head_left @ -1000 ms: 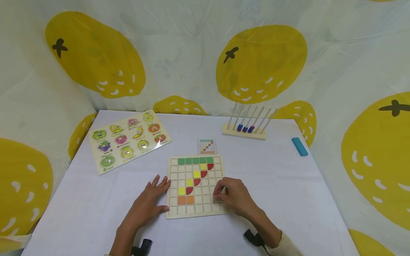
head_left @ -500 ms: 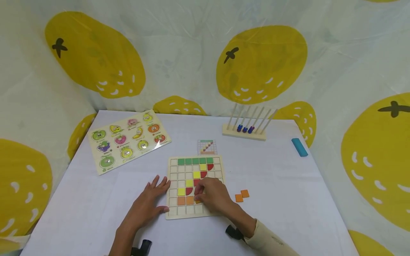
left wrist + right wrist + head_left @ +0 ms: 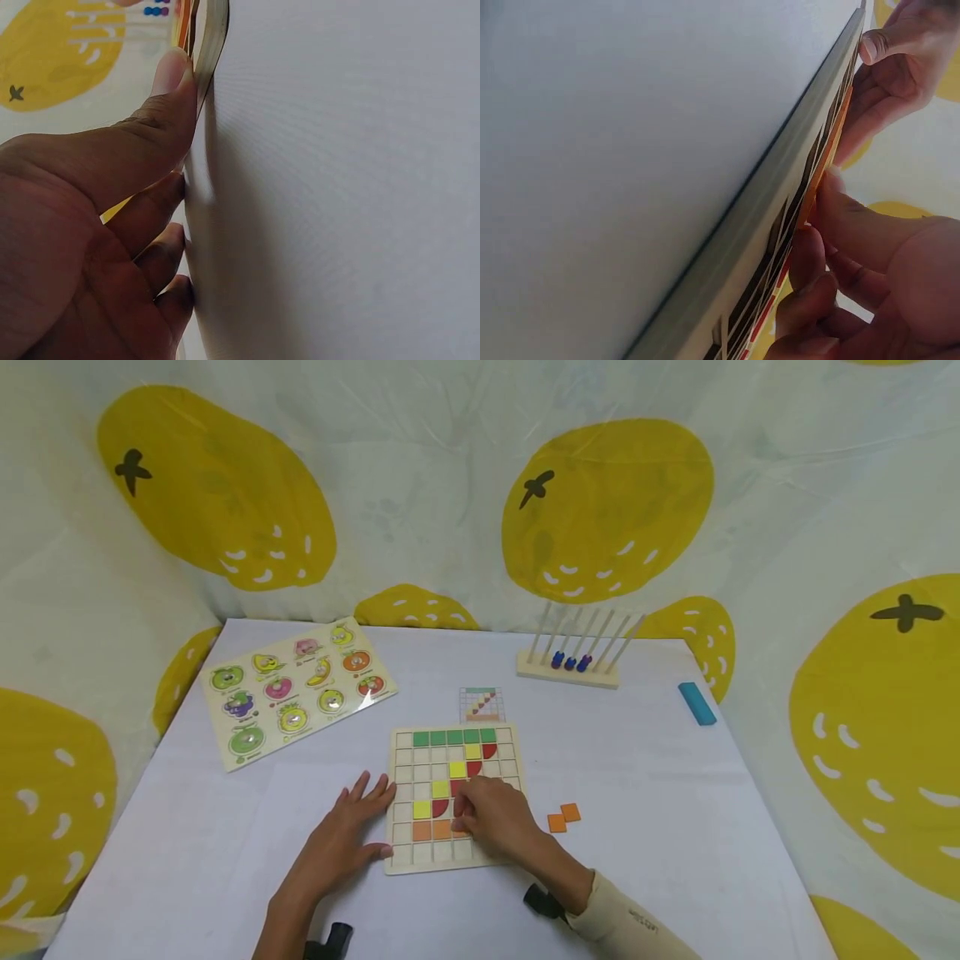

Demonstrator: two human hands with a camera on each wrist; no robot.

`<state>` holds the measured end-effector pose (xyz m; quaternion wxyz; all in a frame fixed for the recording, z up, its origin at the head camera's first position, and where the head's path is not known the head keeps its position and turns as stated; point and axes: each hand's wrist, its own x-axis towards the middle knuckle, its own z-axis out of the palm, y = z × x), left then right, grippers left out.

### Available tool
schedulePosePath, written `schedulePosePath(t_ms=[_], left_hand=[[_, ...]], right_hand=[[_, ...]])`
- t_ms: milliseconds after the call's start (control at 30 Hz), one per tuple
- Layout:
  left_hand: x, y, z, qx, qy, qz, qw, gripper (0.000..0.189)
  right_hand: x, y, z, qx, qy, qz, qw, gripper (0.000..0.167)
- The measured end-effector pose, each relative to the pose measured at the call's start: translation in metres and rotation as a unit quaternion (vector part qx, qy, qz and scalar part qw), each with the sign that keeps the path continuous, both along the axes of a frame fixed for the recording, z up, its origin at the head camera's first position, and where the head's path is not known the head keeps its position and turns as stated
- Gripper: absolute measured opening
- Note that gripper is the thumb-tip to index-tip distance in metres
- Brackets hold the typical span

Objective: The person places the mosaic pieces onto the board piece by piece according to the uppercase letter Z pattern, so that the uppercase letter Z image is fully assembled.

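A wooden grid board (image 3: 423,855) lies on the white table, with green, yellow, red and orange tiles set in its cells. My right hand (image 3: 495,817) is over its lower middle, thumb and curled fingertips at an orange square tile (image 3: 458,832) in the orange row. In the right wrist view that tile (image 3: 809,201) shows under the thumb and finger. My left hand (image 3: 341,828) rests at the board's left edge, fingers spread and thumb (image 3: 171,79) against the rim. Two loose orange tiles (image 3: 557,823) lie right of the board.
Behind the board lies a small pattern card (image 3: 481,703). A fruit puzzle board (image 3: 300,693) is at the back left. A peg stand (image 3: 566,672) with dark blue beads stands at the back right, and a teal block (image 3: 697,703) lies near the right edge.
My right hand has moved left from the board's right side to the orange row, bringing an orange tile beside the other two. The loose orange tiles came into sight. My left hand stays put.
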<state>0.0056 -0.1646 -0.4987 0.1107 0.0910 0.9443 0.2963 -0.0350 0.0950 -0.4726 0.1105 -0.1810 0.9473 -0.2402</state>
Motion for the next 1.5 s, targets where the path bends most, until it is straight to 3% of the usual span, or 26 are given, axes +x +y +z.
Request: schedulePosePath(t_ms=[367, 833, 1167, 1300, 1500], left_hand=[[0.002, 0.001, 0.0, 0.004, -0.011, 0.009, 0.9999, 0.101], [0.002, 0.001, 0.003, 0.0, -0.006, 0.002, 1.0, 0.1], [0.001, 0.002, 0.003, 0.009, -0.007, 0.006, 0.9999, 0.1], [0.001, 0.002, 0.003, 0.004, -0.01, 0.003, 0.9999, 0.1], [0.0, 0.001, 0.003, 0.005, -0.003, 0.001, 1.0, 0.099]], right_hand=[[-0.002, 0.014, -0.001, -0.035, -0.034, 0.007, 0.9988, 0.021], [-0.002, 0.093, 0.012, -0.076, -0.028, -0.06, 0.9949, 0.027], [-0.001, 0.138, 0.014, -0.014, -0.032, -0.075, 0.9966, 0.032], [-0.001, 0.142, 0.01, 0.007, -0.036, -0.069, 0.997, 0.029], [-0.005, 0.14, 0.004, -0.001, -0.036, -0.061, 0.9975, 0.027]])
